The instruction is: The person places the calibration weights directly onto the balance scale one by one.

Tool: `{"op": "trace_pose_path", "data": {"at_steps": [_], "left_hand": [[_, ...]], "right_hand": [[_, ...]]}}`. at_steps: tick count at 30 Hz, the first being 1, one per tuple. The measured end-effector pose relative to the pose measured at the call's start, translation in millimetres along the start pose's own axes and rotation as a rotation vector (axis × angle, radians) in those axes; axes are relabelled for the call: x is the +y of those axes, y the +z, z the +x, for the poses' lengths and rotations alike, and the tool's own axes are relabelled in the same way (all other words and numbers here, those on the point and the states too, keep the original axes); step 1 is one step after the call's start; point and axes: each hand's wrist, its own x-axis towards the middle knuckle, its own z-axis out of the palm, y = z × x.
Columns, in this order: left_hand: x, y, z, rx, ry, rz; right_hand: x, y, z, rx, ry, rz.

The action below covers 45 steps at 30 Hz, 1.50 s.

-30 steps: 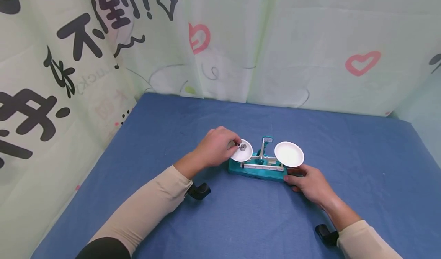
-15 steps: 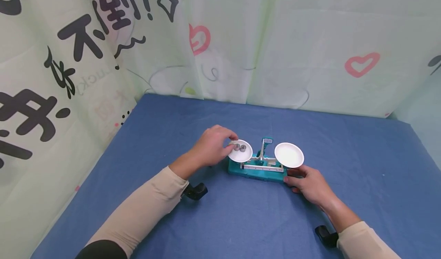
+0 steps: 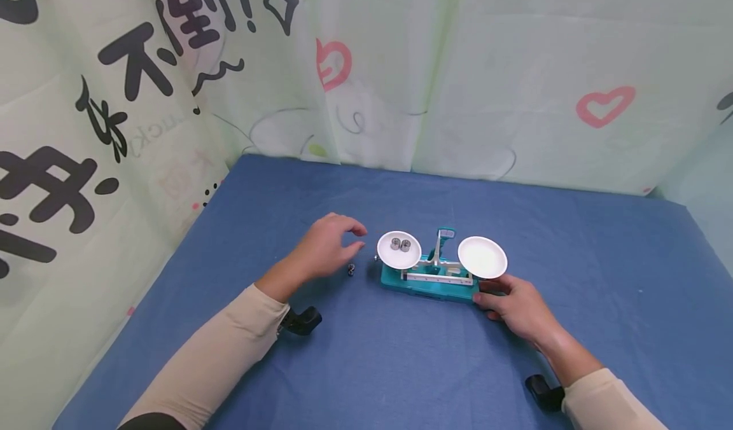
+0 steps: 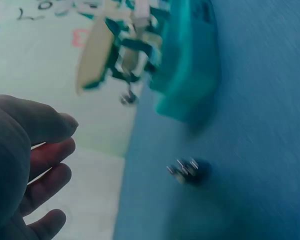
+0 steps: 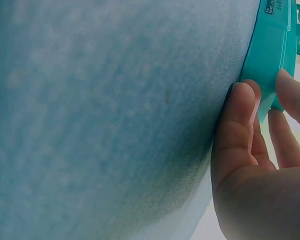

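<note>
Left hand (image 3: 323, 247): fingers loosely spread, holding nothing, hovering just left of the balance scale (image 3: 435, 271), apart from it. Below the fingertips, a small dark weight (image 3: 350, 269) lies on the blue cloth (image 3: 401, 353), between hand and scale; left-wrist view shows it w/ metallic glints, blurred.

Right hand (image 3: 515, 306): thumb and fingers (image 5: 237, 125) curled against the near-right corner of the teal base, steadying it; the hand rests on the cloth.

Scale: left pan (image 3: 399, 250) carries two small silver weights (image 3: 400, 244), side by side, upright. Right pan (image 3: 482, 257) is white w/ nothing on it. Pans look approx. level, though the angle is too coarse to be sure.

Progress (judged): two weights loaded on the left pan; one weight remains loose on the cloth near the left hand; right pan not yet loaded.

Surround: printed curtain (image 3: 172, 99) on far and left sides; black wrist mounts (image 3: 300, 320) at both cuffs.
</note>
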Motion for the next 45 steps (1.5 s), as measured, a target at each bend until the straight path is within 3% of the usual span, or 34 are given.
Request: {"op": "trace_pose_path", "data": {"at_steps": [5,10,14,20,39,45], "left_hand": [[-16.3,5.9,-5.8,-0.078,-0.032,0.023],[-29.4,14.2,-9.1,-0.15,-0.005,0.04],[-33.4,18.8,-9.6,-0.169,0.014,0.044],[-35.0,24.5,-9.2,-0.209,-0.011,0.07],[-35.4,32.3,-6.5,-0.2,-0.058,0.08],[-33.8,28.9,-5.9,-0.161,-0.06,0.062]], "right_hand": [[0,-1,0,0.0,-0.002,0.006],[0,0,-1,0.0,0.002,0.004],[-1,0,-2,-0.001,0.007,0.002],[-1,0,-2,-0.001,0.009,-0.001],[-3,0,0,0.0,0.023,0.013],[-3,0,-1,-0.001,0.02,0.018]]}}
